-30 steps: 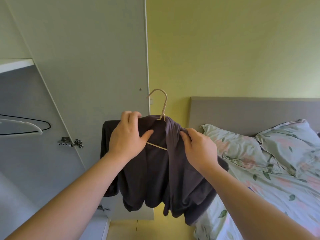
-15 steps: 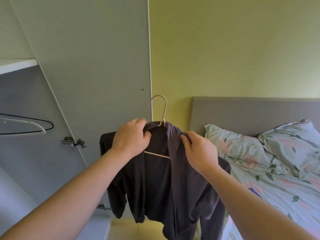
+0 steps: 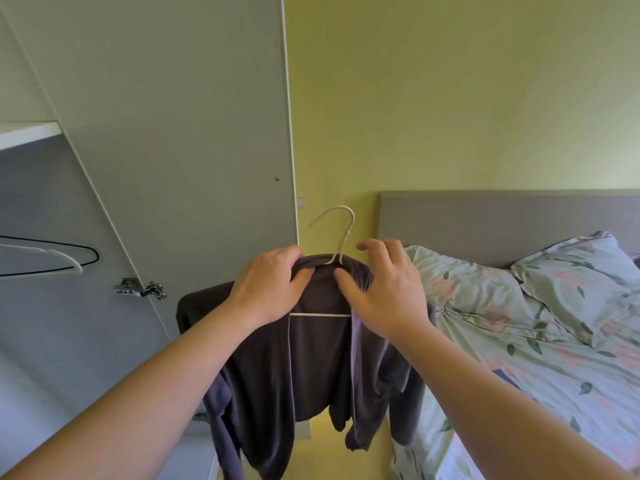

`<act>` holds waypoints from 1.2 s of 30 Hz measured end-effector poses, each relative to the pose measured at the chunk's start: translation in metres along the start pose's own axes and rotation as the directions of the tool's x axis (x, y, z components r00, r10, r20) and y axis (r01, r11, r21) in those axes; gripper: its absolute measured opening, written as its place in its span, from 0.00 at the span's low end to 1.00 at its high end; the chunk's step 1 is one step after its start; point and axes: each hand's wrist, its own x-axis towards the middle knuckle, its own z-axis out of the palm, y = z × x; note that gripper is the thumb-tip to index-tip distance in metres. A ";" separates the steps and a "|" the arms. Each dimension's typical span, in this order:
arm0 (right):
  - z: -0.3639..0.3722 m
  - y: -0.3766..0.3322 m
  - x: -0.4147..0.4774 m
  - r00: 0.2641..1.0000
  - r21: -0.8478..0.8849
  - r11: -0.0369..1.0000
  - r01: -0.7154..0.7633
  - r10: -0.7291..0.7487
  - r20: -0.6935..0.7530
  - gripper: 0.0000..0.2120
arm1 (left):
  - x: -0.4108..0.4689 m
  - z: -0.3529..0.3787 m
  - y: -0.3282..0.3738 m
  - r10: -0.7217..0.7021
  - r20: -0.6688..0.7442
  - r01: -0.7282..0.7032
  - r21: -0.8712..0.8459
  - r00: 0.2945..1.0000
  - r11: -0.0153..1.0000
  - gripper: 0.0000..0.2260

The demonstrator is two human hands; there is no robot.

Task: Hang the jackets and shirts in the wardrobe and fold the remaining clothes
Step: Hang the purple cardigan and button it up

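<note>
A dark grey-purple jacket (image 3: pixel 311 368) hangs on a cream hanger (image 3: pixel 349 225), held up in front of me between the wardrobe door and the bed. My left hand (image 3: pixel 266 282) grips the jacket's left shoulder by the collar, fingers curled over the top and thumb underneath. My right hand (image 3: pixel 384 289) is at the right side of the collar. Its thumb touches the fabric and its fingers are lifted and spread just right of the hanger's neck. The hanger's bar shows between the open front edges. Both sleeves dangle.
The open wardrobe door (image 3: pixel 173 133) stands at left, with a metal hinge (image 3: pixel 140 289). Inside the wardrobe hang a white and a black hanger (image 3: pixel 52 258), below a white shelf (image 3: pixel 27 133). A bed (image 3: pixel 554 393) with floral pillows (image 3: pixel 467 289) and a grey headboard (image 3: pixel 485 220) fills the right.
The bunched jacket has dropped open and now hangs straight on the hanger. My right hand has let go of the front edge and risen toward the hanger's neck.
</note>
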 end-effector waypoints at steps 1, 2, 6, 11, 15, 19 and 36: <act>0.001 -0.003 0.001 0.999 -0.033 0.999 0.030 -0.029 0.029 0.23 | 0.000 0.000 0.001 0.003 0.008 -0.003 -0.009 1.000 1.000 0.09; 0.002 -0.004 0.002 0.998 -0.051 0.998 0.047 -0.044 0.054 0.22 | -0.001 0.001 0.001 0.003 0.012 -0.003 -0.019 1.000 1.000 0.08; 0.003 0.000 0.006 0.997 0.046 0.999 0.017 -0.020 0.070 0.08 | 0.001 -0.001 -0.003 -0.035 0.027 0.037 -0.090 0.999 0.995 0.08; -0.001 0.008 0.018 0.988 0.195 0.969 -0.152 0.148 0.037 0.06 | -0.003 0.001 -0.013 -0.104 0.075 0.112 -0.108 0.992 0.988 0.15; 0.002 0.007 0.015 0.973 0.198 0.953 -0.231 0.229 0.035 0.06 | -0.004 0.003 -0.017 -0.134 0.096 0.144 -0.109 0.986 0.984 0.19; 0.004 0.001 0.001 0.989 0.232 0.964 -0.134 0.113 0.100 0.03 | -0.002 0.003 -0.023 -0.161 0.088 0.169 -0.086 0.983 0.982 0.16; 0.010 0.019 0.008 0.895 0.138 0.976 -0.168 0.092 0.437 0.21 | -0.004 -0.018 -0.061 -0.222 -0.025 0.215 -0.157 0.975 0.964 0.21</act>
